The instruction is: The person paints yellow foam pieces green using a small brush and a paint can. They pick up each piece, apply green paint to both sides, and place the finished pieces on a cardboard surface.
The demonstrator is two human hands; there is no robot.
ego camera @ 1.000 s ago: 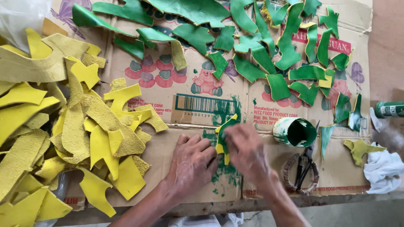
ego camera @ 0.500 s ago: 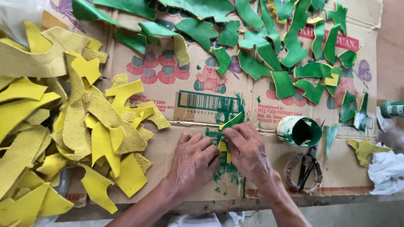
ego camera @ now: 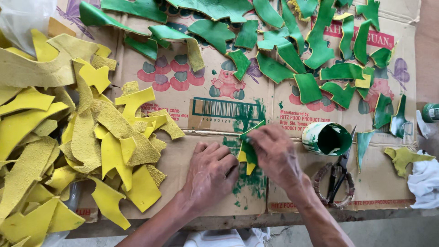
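while the left hand (ego camera: 211, 170) is pressed flat, fingers spread, on the yellow end of a half-painted scrap (ego camera: 247, 153), its green end is covered by the curled right hand (ego camera: 274, 153); what that hand grips cannot be told. the scrap lies on cardboard (ego camera: 183, 96), near a paint cup (ego camera: 327, 138).

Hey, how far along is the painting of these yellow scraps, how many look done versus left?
Done: many green-painted pieces lie spread across the top of the cardboard. In hand: the left hand presses down one half-green scrap while the right hand works over it, beside the paint cup. Left: a big pile of yellow pieces on the left, so roughly half or more remains.
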